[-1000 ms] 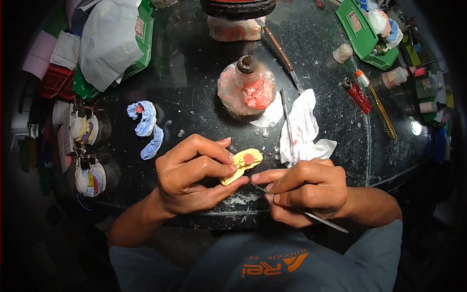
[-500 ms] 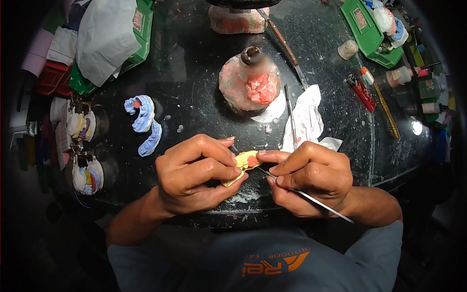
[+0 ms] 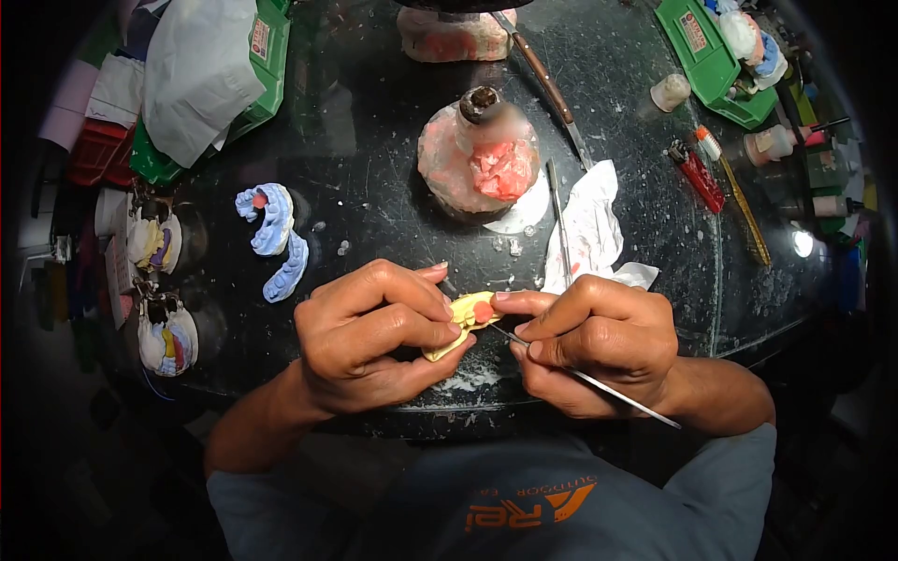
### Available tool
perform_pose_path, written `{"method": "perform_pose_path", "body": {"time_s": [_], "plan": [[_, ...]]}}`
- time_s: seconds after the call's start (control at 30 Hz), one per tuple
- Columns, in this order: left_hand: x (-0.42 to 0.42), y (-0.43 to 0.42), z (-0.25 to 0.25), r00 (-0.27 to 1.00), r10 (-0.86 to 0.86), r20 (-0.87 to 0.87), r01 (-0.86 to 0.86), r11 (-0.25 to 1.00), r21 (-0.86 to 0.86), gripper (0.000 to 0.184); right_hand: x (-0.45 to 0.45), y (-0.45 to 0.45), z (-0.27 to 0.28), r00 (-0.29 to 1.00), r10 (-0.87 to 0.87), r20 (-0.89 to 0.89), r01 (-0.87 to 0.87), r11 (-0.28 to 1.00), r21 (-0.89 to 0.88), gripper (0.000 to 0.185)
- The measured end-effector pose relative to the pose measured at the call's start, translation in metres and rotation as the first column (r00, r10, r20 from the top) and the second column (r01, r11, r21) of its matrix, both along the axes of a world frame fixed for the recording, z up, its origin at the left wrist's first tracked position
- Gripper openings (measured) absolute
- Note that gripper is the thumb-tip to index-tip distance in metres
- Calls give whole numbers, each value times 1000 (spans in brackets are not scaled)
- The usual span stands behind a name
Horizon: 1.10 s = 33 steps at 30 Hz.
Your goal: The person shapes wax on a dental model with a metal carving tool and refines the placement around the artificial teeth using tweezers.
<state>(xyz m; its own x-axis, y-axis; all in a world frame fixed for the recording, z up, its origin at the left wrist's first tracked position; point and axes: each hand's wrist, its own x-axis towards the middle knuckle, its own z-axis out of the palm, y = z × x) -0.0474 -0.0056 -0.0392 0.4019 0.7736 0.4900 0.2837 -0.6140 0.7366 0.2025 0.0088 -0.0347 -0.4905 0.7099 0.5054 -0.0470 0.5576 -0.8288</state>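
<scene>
My left hand (image 3: pixel 379 337) pinches a small yellow dental model (image 3: pixel 444 348) between thumb and fingers. A round pink-red piece (image 3: pixel 483 312) sits on top of that model. In my right hand (image 3: pixel 599 346) is a thin metal tool (image 3: pixel 622 398), its tip close against the model's right side; whether it touches is too small to tell. My right index fingertip rests at the model's right end, beside the pink piece.
Blue dental models (image 3: pixel 271 224) lie on the black table to the left. Ahead stands a wax-covered burner (image 3: pixel 449 168). Right of it are a white tissue (image 3: pixel 594 224), a second metal tool (image 3: pixel 559 215), a wooden-handled knife (image 3: pixel 543 75) and a red lighter (image 3: pixel 697 178).
My right hand has moved up and left, bringing its index fingertip onto the yellow model and the tool tip beside it. My left hand keeps its hold, nearly still.
</scene>
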Motion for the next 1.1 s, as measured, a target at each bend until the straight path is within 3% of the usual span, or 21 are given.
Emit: {"method": "perform_pose_path", "body": {"time_s": [0.87,0.97,1.1], "plan": [[0,1,0,1000,0,18,0,999,-32,32,1,1,0,999,-19,-26,19,1000,8,19],[3,1,-1,997,35,76,-33,999,-31,22,-1,-1,-2,997,-55,-48,55,998,-5,18],[3,-1,-2,995,36,93,-32,999,-42,22,-2,-2,-2,996,-64,-59,65,998,10,17]]}}
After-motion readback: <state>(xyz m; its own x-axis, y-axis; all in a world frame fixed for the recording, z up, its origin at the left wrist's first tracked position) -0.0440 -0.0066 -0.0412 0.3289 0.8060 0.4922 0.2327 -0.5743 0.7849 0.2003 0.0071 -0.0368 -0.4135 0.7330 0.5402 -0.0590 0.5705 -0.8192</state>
